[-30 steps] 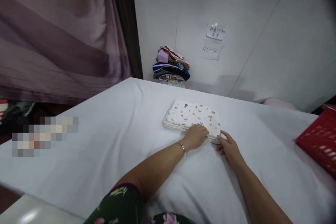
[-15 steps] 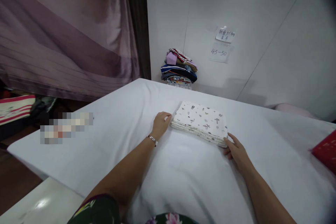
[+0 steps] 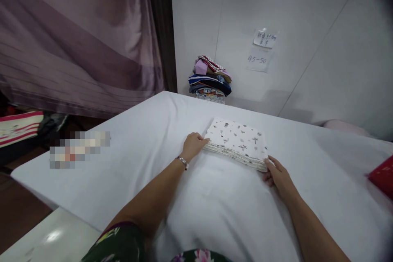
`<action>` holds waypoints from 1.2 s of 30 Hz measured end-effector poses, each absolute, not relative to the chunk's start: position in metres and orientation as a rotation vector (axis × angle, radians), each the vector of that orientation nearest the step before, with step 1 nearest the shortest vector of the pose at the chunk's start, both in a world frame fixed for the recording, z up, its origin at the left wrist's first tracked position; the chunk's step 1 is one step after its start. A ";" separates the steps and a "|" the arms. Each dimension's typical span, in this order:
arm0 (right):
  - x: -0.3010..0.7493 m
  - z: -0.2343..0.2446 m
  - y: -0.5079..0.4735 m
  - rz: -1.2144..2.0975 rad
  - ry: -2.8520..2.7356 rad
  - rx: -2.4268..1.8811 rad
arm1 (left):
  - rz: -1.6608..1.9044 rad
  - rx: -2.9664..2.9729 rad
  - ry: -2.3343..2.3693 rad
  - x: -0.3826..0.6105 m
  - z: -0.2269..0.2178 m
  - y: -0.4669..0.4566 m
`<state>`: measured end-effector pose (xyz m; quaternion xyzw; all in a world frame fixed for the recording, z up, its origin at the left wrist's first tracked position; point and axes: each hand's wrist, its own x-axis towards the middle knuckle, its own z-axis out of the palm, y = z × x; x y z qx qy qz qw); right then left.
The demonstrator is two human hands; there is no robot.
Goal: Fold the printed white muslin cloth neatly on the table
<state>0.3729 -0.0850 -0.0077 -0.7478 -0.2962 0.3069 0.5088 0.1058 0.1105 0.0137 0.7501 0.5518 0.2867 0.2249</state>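
A folded white cloth (image 3: 236,137) with small grey and brown printed figures lies flat in several layers on the white-covered table (image 3: 147,143). My left hand (image 3: 194,146) pinches its near left corner, thumb on top and the other fingers mostly hidden underneath or behind. At the near right corner, my right hand (image 3: 278,175) grips the edge, thumb against the side and fingers curled below. The layered edges of the cloth face me.
Behind the table, a stack of folded fabrics (image 3: 210,77) stands against the white wall. Two handwritten paper signs (image 3: 260,51) hang there. A red item (image 3: 382,176) lies at the right edge. On the left are a mauve curtain (image 3: 76,41) and a pixelated patch.
My left hand has shifted slightly right, and its thumb now rests further onto the cloth's corner. The right hand stays at the right corner.
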 end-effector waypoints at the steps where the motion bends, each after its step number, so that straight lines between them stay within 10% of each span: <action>1: 0.372 -0.007 -0.085 0.738 -0.711 -1.812 | 0.785 2.083 1.534 0.107 0.013 0.111; 36: 0.370 -0.002 -0.087 0.747 -0.706 -1.849 | 0.534 1.900 1.534 0.103 0.026 0.120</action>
